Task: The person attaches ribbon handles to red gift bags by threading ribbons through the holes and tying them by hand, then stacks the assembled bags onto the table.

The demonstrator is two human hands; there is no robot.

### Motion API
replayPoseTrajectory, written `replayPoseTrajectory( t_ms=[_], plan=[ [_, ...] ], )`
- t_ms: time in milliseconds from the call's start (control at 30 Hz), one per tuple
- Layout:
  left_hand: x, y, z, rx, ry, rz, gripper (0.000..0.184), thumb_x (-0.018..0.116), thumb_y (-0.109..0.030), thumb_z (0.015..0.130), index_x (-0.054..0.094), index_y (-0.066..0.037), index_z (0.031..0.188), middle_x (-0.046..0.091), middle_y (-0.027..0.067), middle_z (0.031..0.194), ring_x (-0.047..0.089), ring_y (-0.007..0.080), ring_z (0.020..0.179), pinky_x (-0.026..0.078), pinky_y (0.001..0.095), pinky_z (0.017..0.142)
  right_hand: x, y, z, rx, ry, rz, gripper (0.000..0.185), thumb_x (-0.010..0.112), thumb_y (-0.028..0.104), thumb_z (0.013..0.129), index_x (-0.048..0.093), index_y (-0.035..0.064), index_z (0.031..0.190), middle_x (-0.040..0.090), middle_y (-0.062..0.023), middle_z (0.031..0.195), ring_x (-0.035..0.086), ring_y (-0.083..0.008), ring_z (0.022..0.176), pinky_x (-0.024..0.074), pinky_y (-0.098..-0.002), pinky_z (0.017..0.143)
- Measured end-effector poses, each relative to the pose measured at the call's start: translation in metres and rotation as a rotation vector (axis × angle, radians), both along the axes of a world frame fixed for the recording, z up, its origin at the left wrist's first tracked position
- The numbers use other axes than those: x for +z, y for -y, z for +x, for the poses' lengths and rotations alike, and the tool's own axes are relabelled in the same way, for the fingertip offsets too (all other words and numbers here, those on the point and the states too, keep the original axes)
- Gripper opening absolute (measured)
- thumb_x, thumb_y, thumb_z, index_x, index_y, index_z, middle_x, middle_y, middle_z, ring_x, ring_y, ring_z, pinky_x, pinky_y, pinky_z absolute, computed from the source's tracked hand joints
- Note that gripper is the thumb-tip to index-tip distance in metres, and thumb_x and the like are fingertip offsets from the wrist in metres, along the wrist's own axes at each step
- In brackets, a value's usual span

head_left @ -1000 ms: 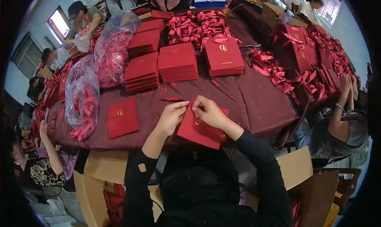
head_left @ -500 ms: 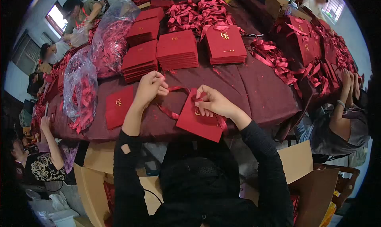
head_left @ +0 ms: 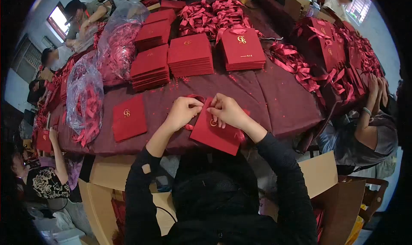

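Observation:
A red paper gift bag [head_left: 213,137] with a gold emblem lies tilted at the table's front edge. My right hand [head_left: 231,112] is closed over its upper edge, thumb and fingers pinched and partly covering the emblem. Close beside it, my left hand [head_left: 183,113] is closed in a pinch at the bag's upper left, where a red ribbon [head_left: 189,127] loops behind and below the fingers. The exact grip on the ribbon is partly hidden. Another flat red bag [head_left: 129,117] lies to the left of my left hand.
Stacks of red bags [head_left: 191,54] stand farther back, near a heap of ribbons [head_left: 216,17]. Plastic sacks of ribbons [head_left: 87,95] lie at left. More ribboned bags [head_left: 328,45] are piled at right. Open cardboard boxes [head_left: 101,202] flank my lap; other people work around the table.
My left hand has moved right and down to the bag's upper edge and closed into a pinch. My right hand stays on the bag. At far left, a person now holds up a red bag.

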State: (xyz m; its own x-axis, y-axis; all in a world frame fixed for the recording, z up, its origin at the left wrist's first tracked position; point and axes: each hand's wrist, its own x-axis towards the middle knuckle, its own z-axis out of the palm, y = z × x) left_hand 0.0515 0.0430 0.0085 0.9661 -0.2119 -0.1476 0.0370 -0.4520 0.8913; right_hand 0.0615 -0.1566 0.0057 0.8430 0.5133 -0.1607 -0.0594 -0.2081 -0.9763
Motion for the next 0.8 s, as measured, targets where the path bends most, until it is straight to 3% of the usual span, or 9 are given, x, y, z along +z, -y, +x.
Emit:
replayPoseTrajectory(
  t_ms=[167,233,467,567,633,667,733,800],
  plan=[
    [0.000,0.002,-0.004,-0.020,0.001,-0.099,0.017,0.063,-0.003,0.084,0.067,0.005,0.099,0.066,0.0061,0.079,0.059,0.0089,0.067,0.049,0.0230,0.061,-0.001,-0.001,-0.002,-0.015,0.009,-0.022,0.012,0.057,0.005,0.091,0.047,-0.0016,0.091,0.060,-0.0089,0.061,0.058,-0.0142,0.045,0.0440,-0.0252,0.036],
    [0.003,0.004,-0.006,0.144,-0.246,-0.384,0.022,0.062,-0.003,0.086,0.064,0.006,0.106,0.064,0.0046,0.079,0.056,0.0084,0.067,0.047,0.0225,0.061,0.001,0.000,-0.002,-0.024,0.005,-0.032,0.011,0.056,0.005,0.091,0.048,-0.0017,0.091,0.060,-0.0086,0.060,0.059,-0.0141,0.045,0.0442,-0.0250,0.037],
    [0.009,-0.001,-0.003,0.023,-0.299,-0.298,0.023,0.061,-0.002,0.087,0.063,0.006,0.109,0.064,0.0051,0.080,0.058,0.0085,0.066,0.048,0.0222,0.059,0.000,0.000,-0.001,0.017,-0.043,0.027,0.004,0.055,0.004,0.091,0.052,0.0018,0.091,0.059,-0.0070,0.058,0.055,-0.0122,0.043,0.0415,-0.0241,0.035],
    [0.006,-0.002,-0.005,-0.018,-0.216,-0.222,0.023,0.062,-0.003,0.086,0.065,0.003,0.108,0.065,0.0045,0.080,0.059,0.0101,0.065,0.049,0.0243,0.060,0.000,-0.002,0.000,-0.005,-0.062,0.002,0.003,0.055,0.003,0.091,0.053,0.0018,0.090,0.058,-0.0067,0.057,0.054,-0.0120,0.043,0.0411,-0.0241,0.035],
    [0.005,-0.002,-0.006,-0.088,0.029,0.028,0.023,0.064,-0.003,0.085,0.067,0.000,0.107,0.065,0.0057,0.080,0.061,0.0136,0.070,0.050,0.0265,0.066,0.000,-0.003,0.001,-0.019,-0.076,-0.017,0.004,0.056,0.003,0.091,0.053,0.0017,0.089,0.058,-0.0067,0.057,0.055,-0.0121,0.043,0.0411,-0.0242,0.035],
    [0.002,-0.003,-0.006,-0.087,0.030,0.028,0.023,0.064,-0.003,0.085,0.067,0.000,0.107,0.065,0.0057,0.080,0.061,0.0136,0.070,0.050,0.0265,0.066,0.000,-0.004,0.001,-0.028,-0.079,-0.010,0.004,0.056,0.003,0.090,0.053,0.0016,0.087,0.058,-0.0068,0.057,0.055,-0.0123,0.043,0.0411,-0.0242,0.035],
    [-0.008,-0.004,-0.005,-0.102,0.317,0.160,0.021,0.065,-0.002,0.082,0.069,-0.003,0.102,0.065,0.0075,0.079,0.063,0.0176,0.073,0.050,0.0295,0.069,-0.003,-0.004,0.003,-0.035,-0.077,-0.003,0.005,0.057,0.002,0.090,0.053,0.0016,0.086,0.058,-0.0068,0.057,0.055,-0.0125,0.044,0.0411,-0.0241,0.035],
    [-0.012,-0.005,-0.004,-0.106,0.316,0.097,0.021,0.066,-0.003,0.081,0.069,-0.003,0.102,0.065,0.0079,0.082,0.063,0.0189,0.077,0.050,0.0293,0.071,-0.005,-0.004,0.004,-0.046,-0.112,0.045,0.007,0.058,0.002,0.089,0.053,0.0018,0.083,0.058,-0.0067,0.057,0.056,-0.0129,0.044,0.0412,-0.0241,0.035]
  ],
)
